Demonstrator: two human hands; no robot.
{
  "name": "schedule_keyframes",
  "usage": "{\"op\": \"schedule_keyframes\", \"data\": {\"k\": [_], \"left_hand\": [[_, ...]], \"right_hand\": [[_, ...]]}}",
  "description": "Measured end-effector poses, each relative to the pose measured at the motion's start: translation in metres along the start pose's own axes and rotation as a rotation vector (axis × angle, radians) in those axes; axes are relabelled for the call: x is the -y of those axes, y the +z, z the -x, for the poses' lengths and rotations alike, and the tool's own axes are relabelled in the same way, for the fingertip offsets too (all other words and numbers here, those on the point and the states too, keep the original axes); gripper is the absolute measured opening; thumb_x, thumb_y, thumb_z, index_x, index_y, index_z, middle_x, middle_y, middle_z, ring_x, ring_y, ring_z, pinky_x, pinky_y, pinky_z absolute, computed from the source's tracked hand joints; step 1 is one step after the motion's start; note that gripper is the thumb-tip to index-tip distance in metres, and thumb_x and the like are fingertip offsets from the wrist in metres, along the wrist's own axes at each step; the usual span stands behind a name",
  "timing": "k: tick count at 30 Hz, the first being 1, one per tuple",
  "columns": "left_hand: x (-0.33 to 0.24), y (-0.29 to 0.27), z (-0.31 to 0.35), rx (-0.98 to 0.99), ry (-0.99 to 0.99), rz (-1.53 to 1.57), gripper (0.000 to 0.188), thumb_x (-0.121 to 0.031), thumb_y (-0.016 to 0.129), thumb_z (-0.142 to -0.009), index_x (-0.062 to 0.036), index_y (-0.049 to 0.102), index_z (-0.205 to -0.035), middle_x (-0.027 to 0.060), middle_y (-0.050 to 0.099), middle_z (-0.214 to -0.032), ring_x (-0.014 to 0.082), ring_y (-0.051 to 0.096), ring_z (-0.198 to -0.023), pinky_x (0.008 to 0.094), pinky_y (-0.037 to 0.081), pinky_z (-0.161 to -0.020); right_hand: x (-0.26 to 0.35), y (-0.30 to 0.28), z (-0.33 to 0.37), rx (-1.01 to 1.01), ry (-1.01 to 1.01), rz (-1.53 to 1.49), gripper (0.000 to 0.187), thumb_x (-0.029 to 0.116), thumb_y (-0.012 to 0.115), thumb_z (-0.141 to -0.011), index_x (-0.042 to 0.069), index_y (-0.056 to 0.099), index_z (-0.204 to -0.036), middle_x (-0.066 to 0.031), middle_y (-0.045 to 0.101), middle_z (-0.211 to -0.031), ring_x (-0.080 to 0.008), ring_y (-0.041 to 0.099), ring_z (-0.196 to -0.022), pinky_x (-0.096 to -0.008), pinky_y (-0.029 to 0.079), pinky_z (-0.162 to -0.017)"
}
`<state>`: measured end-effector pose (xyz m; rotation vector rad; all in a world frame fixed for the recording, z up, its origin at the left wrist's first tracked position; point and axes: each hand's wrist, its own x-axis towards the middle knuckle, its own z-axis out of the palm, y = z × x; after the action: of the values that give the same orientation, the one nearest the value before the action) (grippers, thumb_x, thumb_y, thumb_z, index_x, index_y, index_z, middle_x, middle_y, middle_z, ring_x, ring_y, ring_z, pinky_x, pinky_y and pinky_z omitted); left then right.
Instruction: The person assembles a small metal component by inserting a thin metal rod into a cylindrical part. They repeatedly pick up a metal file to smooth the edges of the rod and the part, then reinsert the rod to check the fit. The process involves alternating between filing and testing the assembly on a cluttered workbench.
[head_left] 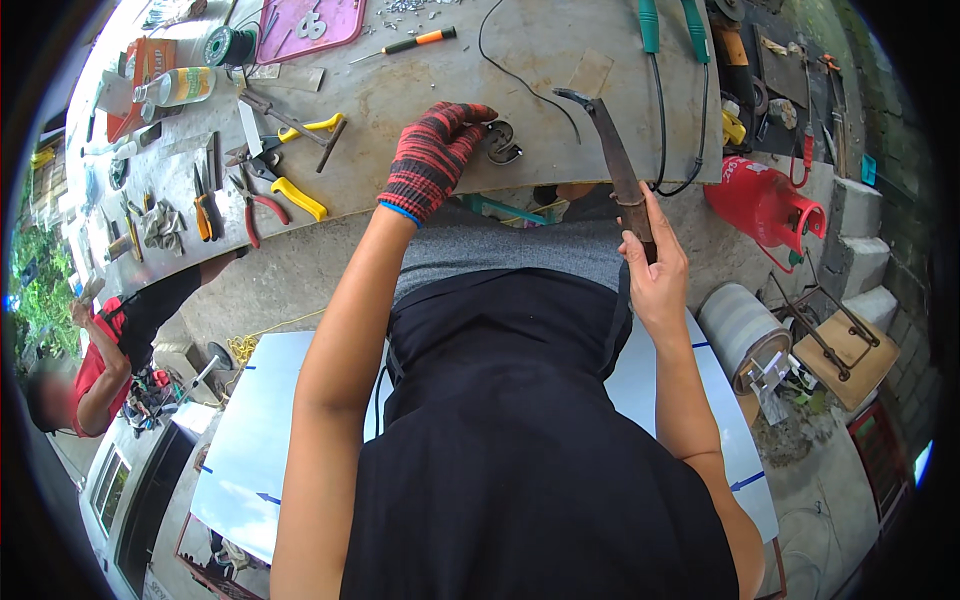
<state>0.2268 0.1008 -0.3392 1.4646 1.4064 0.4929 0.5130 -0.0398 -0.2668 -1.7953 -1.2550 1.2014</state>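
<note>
My left hand (440, 150), in a red and black striped knit glove, reaches over the near edge of the metal table. Its bent fingers are closed at the upper left edge of a small round dark metal part (503, 145) that rests on the tabletop. The glove hides part of the grip. In my bare right hand (655, 265) is a dark, rusty hammer (612, 150), its handle wrapped by my fingers. The hammer's narrow, curved head is raised, pointing left, to the right of the metal part.
Yellow-handled pliers (298, 198), red-handled pliers (262, 208) and a screwdriver (415, 42) lie on the table (400, 85). A pink tray (340, 22) sits at the back, green-handled cables (655, 90) at the right. A red gas cylinder (750, 195) lies beyond; another person (100, 360) is at left.
</note>
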Motion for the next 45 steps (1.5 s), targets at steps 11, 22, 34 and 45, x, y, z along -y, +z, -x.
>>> {"op": "schedule_keyframes", "data": {"k": [11,22,34,45], "left_hand": [[0.000,0.007,-0.004,-0.004,-0.006,-0.010,0.024,-0.012,0.072,-0.093,-0.0169,0.078,-0.116,0.0093,0.072,-0.113,0.0243,0.071,-0.098,0.0349,0.056,-0.089],[0.000,0.005,-0.004,-0.013,-0.059,-0.015,0.023,-0.009,0.072,-0.092,-0.0116,0.077,-0.115,0.0088,0.072,-0.105,0.0212,0.071,-0.093,0.0331,0.055,-0.086],[0.018,0.001,0.009,-0.103,-0.052,0.152,0.033,-0.005,0.062,-0.100,-0.0020,0.061,-0.133,0.0097,0.069,-0.127,0.0200,0.065,-0.120,0.0352,0.049,-0.107],[-0.001,0.003,0.012,-0.180,-0.245,0.080,0.025,-0.006,0.063,-0.102,-0.0028,0.064,-0.127,0.0069,0.070,-0.119,0.0165,0.065,-0.111,0.0345,0.051,-0.101]], "right_hand": [[0.004,-0.004,0.000,-0.016,-0.001,-0.005,0.059,-0.004,0.062,-0.098,0.009,0.051,-0.154,-0.0161,0.065,-0.135,-0.0158,0.066,-0.094,-0.0294,0.056,-0.079],[0.000,-0.021,-0.006,-0.074,-0.005,-0.013,0.058,-0.002,0.064,-0.097,0.009,0.052,-0.153,-0.0179,0.066,-0.132,-0.0236,0.068,-0.111,-0.0320,0.054,-0.092],[-0.057,-0.231,-0.151,-0.844,-0.195,0.422,0.039,0.016,0.061,-0.103,-0.002,0.057,-0.137,-0.0232,0.070,-0.116,-0.0366,0.070,-0.097,-0.0426,0.054,-0.088],[-0.198,-0.379,-0.374,-0.936,-0.110,0.707,0.039,0.015,0.066,-0.098,0.003,0.059,-0.134,-0.0211,0.063,-0.123,-0.0425,0.063,-0.112,-0.0473,0.051,-0.096]]}}
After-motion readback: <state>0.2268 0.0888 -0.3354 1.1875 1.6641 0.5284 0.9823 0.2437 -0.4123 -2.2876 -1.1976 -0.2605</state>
